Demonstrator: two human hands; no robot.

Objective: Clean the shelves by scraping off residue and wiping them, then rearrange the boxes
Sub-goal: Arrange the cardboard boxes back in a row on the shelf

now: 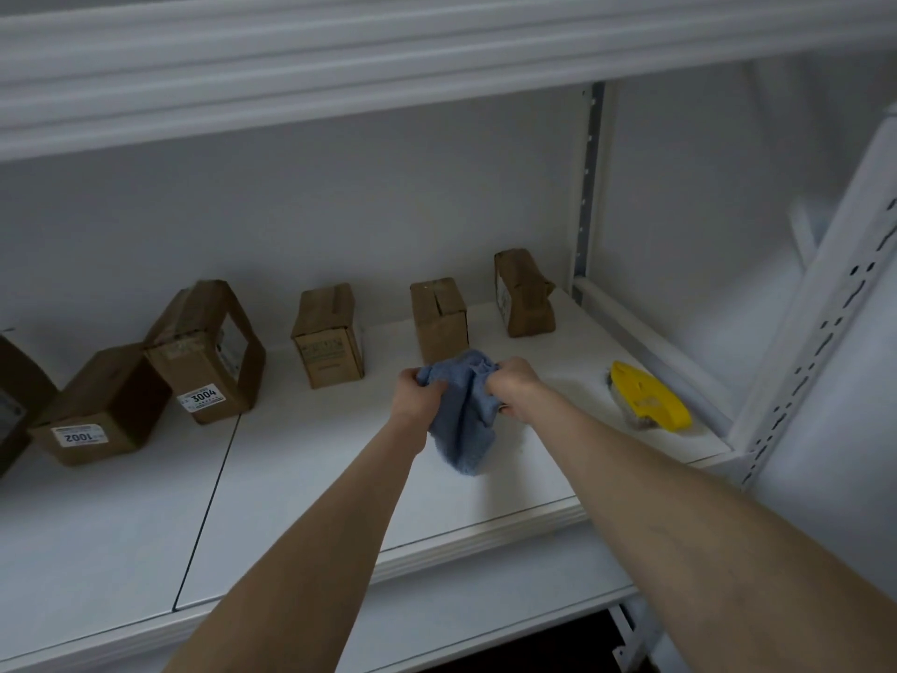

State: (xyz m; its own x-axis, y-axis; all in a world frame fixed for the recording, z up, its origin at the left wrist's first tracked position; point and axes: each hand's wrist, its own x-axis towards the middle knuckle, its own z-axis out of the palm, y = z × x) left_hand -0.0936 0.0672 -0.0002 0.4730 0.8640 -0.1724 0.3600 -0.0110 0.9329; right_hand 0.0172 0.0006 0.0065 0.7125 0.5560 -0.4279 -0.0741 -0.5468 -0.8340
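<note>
both hands work at frame centre, over the white shelf (301, 483). the left hand (421, 393) and right hand (512, 381) each have their fingers curled tight into a bunched blue cloth (463, 420). the cloth spans the two fists and its loose end hangs toward lower centre. cannot tell if the tip touches the shelf.

the yellow-handled scraper (648, 398) lies flat at right of frame, well apart from the hands, with nothing holding it.

risks (judgement):
- the cardboard box (439, 320) just above the hands in the frame stands near the knuckles. a forward wiping stroke could shove or tip it.
- the bunched cloth gives a small contact patch. wiping like this may leave streaks unless the cloth is spread or folded flat.
- a sweep to the right could push the scraper toward the front right corner and off the edge.
- the dented box (524, 293) at upper right looks crumpled at its base and may topple if nudged.

surface: smooth white panels, with a dark seam (208, 502) running from centre left to lower left. no residue can be made out. a plain box (330, 340) stands at centre. the box labelled 3004 (204, 352) and the box labelled 1002 (99, 405) sit close together at left; cannot tell if they touch.

room: dim, with a white back wall, an upper shelf (340, 65) across the top and a slotted white upright (825, 332) at the right edge.
</note>
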